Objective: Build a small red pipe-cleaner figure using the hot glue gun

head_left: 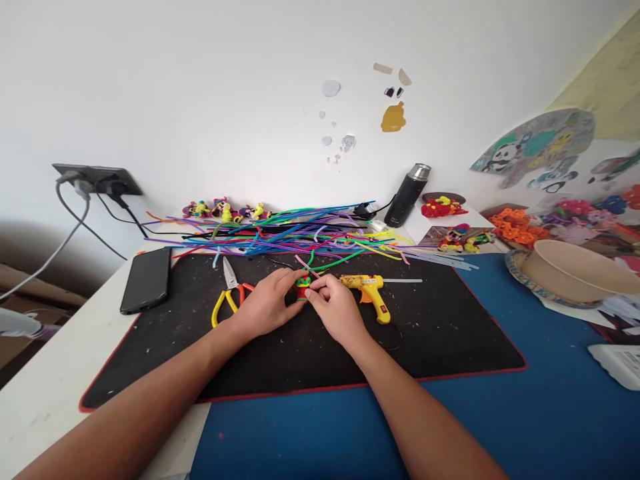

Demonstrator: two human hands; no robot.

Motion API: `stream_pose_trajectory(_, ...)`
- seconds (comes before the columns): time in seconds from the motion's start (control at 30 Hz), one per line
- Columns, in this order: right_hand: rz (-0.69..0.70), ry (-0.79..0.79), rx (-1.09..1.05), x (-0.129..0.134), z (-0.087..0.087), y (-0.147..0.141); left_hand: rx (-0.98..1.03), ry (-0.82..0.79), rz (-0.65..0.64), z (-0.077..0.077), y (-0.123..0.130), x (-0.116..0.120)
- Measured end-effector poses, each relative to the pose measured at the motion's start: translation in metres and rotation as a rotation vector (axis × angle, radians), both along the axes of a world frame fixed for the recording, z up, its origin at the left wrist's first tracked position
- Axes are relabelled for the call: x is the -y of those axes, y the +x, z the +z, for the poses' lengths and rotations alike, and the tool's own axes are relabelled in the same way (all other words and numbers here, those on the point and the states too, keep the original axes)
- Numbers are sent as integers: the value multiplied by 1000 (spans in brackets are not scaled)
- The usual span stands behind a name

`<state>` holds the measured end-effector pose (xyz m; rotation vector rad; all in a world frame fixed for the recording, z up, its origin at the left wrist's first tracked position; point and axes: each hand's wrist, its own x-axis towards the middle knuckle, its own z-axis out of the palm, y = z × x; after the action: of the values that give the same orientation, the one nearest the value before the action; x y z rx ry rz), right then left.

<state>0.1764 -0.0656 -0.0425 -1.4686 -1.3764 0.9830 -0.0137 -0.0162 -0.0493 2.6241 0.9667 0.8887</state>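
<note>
On or above one black desk mat [440, 333] were one left hand [270, 301], one right hand [339, 309], one red-and-green craft piece [303, 283], one pair of scissors [230, 275] and one hot-glue gun [372, 289]. One smartphone [147, 280] lay left of the mat, one vacuum flask [408, 196] behind it.

Craft desk [75, 360] with glue gun [371, 288]

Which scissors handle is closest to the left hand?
The orange handle: it is right beside the left hand, while the yellow handle lies farther away, on the side toward the black phone.
</note>
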Motion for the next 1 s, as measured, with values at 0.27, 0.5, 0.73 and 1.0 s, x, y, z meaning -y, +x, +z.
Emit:
stream_pose_trajectory(0.27,18,11,-19,-1,-4,1,29,-35,21,-1,0,0)
stream_pose_trajectory(0.5,25,-1,-41,-1,-5,1,31,-46,30,2,1,2)
stream_pose_trajectory(0.73,15,8,-43,-3,-7,1,39,-65,25,3,2,2)
stream_pose_trajectory(1.0,50,-56,-163,-3,-7,5,131,-249,102,12,2,3)
